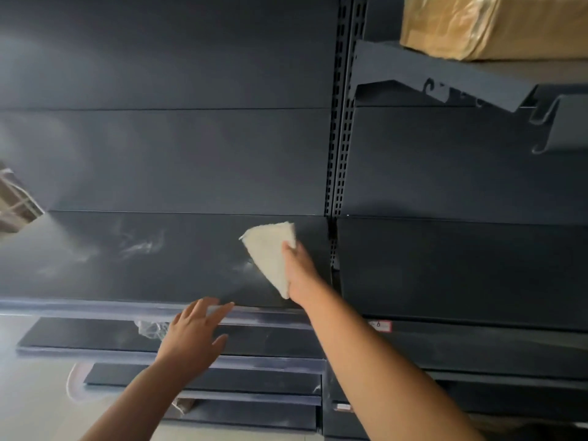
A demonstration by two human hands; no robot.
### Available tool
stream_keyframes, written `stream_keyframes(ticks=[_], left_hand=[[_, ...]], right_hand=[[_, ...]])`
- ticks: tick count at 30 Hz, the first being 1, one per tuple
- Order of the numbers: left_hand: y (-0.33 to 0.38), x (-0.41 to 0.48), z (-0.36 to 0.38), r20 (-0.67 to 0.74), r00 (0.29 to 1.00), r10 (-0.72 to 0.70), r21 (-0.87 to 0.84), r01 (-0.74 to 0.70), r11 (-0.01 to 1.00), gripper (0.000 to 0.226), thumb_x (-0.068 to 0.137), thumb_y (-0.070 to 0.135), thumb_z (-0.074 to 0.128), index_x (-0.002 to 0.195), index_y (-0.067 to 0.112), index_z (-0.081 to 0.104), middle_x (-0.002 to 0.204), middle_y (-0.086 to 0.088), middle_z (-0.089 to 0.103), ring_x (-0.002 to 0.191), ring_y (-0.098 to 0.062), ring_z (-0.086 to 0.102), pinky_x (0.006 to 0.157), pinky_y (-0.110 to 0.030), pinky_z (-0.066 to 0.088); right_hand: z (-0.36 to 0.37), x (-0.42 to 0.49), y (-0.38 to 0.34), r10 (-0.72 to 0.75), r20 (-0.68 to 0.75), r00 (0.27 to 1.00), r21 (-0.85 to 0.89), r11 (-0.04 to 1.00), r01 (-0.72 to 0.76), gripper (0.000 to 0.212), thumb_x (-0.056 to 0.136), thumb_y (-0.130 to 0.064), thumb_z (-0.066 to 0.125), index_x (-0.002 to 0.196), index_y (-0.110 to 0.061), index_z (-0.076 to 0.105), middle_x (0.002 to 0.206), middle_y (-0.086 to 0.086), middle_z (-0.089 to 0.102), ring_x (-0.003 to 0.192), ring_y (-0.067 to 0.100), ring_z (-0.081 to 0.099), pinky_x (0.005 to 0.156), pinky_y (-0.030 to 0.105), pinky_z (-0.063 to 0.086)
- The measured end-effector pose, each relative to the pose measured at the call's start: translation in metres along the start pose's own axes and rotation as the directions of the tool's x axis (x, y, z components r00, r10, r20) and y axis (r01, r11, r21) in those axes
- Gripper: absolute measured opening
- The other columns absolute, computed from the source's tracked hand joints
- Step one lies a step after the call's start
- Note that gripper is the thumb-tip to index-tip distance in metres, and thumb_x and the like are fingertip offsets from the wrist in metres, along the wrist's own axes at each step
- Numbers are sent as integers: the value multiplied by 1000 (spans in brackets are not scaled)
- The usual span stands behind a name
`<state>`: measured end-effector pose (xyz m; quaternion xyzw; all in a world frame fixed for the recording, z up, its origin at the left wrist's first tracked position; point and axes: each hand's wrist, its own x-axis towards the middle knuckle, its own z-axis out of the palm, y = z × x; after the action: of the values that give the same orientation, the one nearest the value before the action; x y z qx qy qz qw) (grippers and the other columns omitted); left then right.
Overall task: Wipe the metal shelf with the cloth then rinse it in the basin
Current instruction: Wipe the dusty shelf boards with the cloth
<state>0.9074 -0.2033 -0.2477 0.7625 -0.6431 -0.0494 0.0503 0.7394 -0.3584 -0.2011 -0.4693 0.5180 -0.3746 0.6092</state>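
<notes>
A dark grey metal shelf (143,265) runs across the middle of the view, with pale dusty smears on its surface. My right hand (300,268) presses a folded cream cloth (270,253) flat onto the shelf near its right end, beside the slotted upright. My left hand (194,334) hovers with its fingers spread over the shelf's front edge strip and holds nothing. No basin is in view.
A slotted upright post (339,122) divides two shelf bays. Upper right holds a tilted shelf bracket (445,78) with a plastic-wrapped cardboard box (490,23) on top. Lower shelves (191,380) step out below, with crumpled plastic (151,327) on one.
</notes>
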Motion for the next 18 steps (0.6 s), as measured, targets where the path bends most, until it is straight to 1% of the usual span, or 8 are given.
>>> stream_keyframes(ticks=[2,4,8,10,12,14,16,18], left_hand=[[-17,1,-6,-9,1000,-28,18,29,999,57,84,47,55,137,45,33,141,7,40,130,-20,37,108,-41,35],[-32,3,-11,-8,999,-48,17,48,999,54,85,47,54,136,44,36,141,8,41,129,-19,38,107,-40,36],[-67,9,-23,-23,999,-23,14,23,1000,45,85,46,54,129,42,47,134,11,50,121,-16,45,101,-36,40],[-87,13,-28,-27,1000,-6,7,7,1000,42,85,45,54,127,43,49,130,11,53,117,-16,48,97,-36,43],[-108,16,-33,-33,999,2,-21,-3,1000,40,85,43,54,125,42,52,127,12,56,116,-17,49,94,-35,45],[-131,18,-38,-33,999,7,-49,-8,999,36,85,41,54,121,40,56,125,11,57,115,-17,50,93,-36,46],[-154,20,-41,-34,999,8,-74,-11,997,33,85,39,54,118,37,59,122,10,59,113,-17,51,92,-36,47],[-175,20,-43,-42,999,23,-105,-27,994,30,84,36,56,114,37,62,120,9,61,111,-18,52,91,-36,48]], right_hand=[[-20,5,-13,-65,-163,984,137,987,88,27,96,-26,46,119,-18,56,110,8,64,99,27,62,89,40,52],[-46,8,-26,-178,-324,929,121,966,227,23,95,-24,45,115,-19,55,102,6,62,97,29,62,83,39,51],[-79,7,-27,-475,-450,756,-337,875,349,33,97,-27,40,127,-18,50,100,0,60,90,22,59,67,23,42],[-71,11,-10,-465,-435,771,-446,855,264,36,98,-24,40,132,-17,48,108,7,65,95,26,60,77,25,41],[-44,15,11,-334,-363,870,-527,843,103,36,98,-24,39,133,-16,47,118,17,64,102,35,60,81,33,44],[-8,15,31,-232,-202,951,-746,666,4,38,97,-24,39,133,-16,47,126,18,58,112,36,55,94,39,44],[39,13,42,-260,-59,964,-911,409,55,38,96,-26,38,132,-19,49,130,12,56,118,34,50,102,42,39],[96,9,50,-268,56,962,-918,364,155,37,97,-27,37,131,-20,50,132,10,55,120,33,48,104,43,37]])
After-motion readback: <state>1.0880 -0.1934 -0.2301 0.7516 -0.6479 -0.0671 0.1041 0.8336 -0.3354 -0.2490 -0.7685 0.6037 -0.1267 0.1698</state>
